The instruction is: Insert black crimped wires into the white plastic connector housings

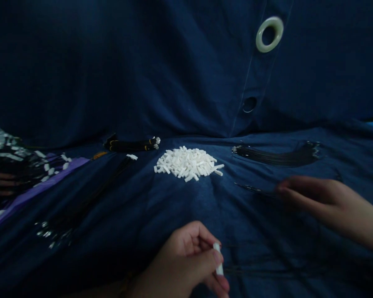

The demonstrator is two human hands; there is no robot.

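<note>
My left hand, low in the middle of the head view, is closed in a pinch on a small white plastic connector housing. Thin dark wires run off to the right from beside that housing. On the right, my right hand has its fingertips closed at a few black wires with silvery ends, lying on the blue cloth; the fingertips are slightly blurred. Ahead of both hands is a heap of white connector housings. A loose bundle of black wires with metal ends lies behind my right hand.
A tied bundle of black wires lies behind the heap, left of it. More wires with white and metal ends stretch across the left cloth. At far left, another hand's fingers rest by a purple-edged pile. Blue cloth hangs behind.
</note>
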